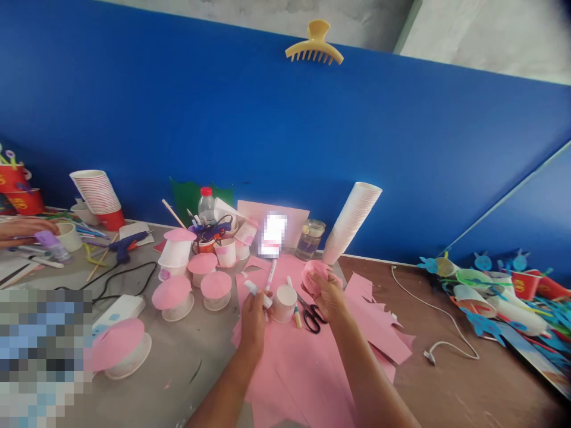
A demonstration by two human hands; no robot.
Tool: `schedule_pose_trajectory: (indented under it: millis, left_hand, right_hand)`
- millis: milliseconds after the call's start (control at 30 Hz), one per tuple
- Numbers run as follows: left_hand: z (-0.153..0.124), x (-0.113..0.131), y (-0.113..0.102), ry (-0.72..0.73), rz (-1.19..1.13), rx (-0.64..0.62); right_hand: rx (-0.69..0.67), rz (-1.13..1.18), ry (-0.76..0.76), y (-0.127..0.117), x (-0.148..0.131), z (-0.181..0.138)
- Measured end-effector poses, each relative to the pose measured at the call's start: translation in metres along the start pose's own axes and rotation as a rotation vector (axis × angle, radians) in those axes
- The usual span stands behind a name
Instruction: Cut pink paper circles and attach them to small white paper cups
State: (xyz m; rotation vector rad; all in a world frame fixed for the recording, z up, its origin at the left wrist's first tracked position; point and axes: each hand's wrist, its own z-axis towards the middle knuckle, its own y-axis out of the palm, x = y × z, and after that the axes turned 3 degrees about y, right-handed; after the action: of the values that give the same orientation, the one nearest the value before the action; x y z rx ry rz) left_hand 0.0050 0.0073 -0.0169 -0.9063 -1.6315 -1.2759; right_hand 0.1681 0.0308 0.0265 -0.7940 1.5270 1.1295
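Observation:
My left hand (253, 318) is closed around a white glue stick (252, 288), held at a slant. Between the fingers of my right hand (331, 291) is a round pink paper disc (313, 274), partly covered by them. A white paper cup (284, 304) stands between my hands on large pink paper sheets (307, 368). Black-handled scissors (314, 320) lie just right of that cup, below my right hand. A white marker (271, 272) lies beyond my left hand, and a slim pen-like stick (297, 317) rests beside the cup.
Several cups with pink disc tops (173, 294) stand at left. A bright phone (273, 233), a glass jar (311, 239) and a leaning cup stack (354, 220) stand behind. A glue gun (127, 245) lies further left, near another person's hand (27, 230). A white cable (439, 306) curves at right.

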Motion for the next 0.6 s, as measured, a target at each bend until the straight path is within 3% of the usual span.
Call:
schedule_pose_trajectory:
  millis: [333, 500, 600]
  left_hand:
    - [-0.003, 0.008, 0.005, -0.031, -0.03, 0.002]
    - [-0.004, 0.009, 0.006, -0.029, -0.014, 0.002]
    - [-0.004, 0.008, 0.005, -0.025, -0.013, 0.009]
  right_hand:
    - [0.206, -0.221, -0.067, -0.001, -0.007, -0.006]
    - [0.183, -0.57, -0.304, 0.002, -0.014, -0.013]
    - [0.189, -0.698, -0.367, 0.005, -0.012, -0.015]
